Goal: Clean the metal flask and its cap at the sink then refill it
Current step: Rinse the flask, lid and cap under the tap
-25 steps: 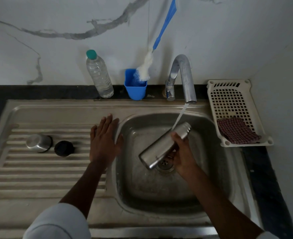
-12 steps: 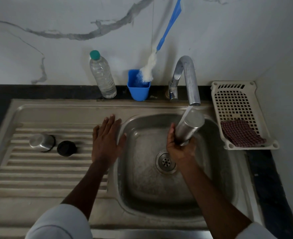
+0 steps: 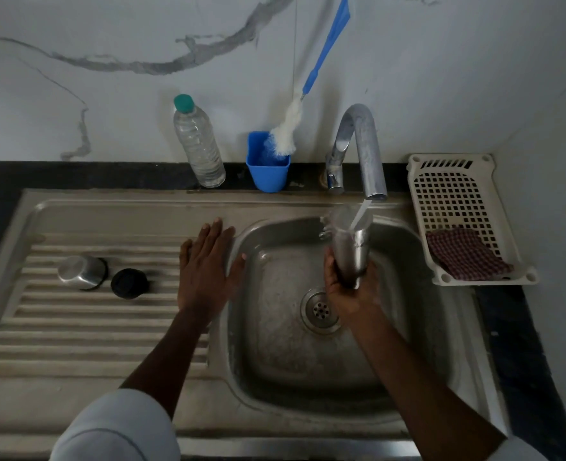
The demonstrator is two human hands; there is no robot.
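Both hands mine: right hand (image 3: 349,291) grips the steel flask's (image 3: 353,251) base under the curved tap (image 3: 364,151); left hand (image 3: 205,264) lies flat, unclenched.

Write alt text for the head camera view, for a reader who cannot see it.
A person's right hand holds a metal flask upright under the running tap over a steel sink. The left hand rests flat on the draining board, near two caps.

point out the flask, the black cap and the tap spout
flask (image 3: 351,257), head view, on its steel body above the fingers
black cap (image 3: 129,283), head view, on its top
tap spout (image 3: 369,154), head view, on the downward pipe
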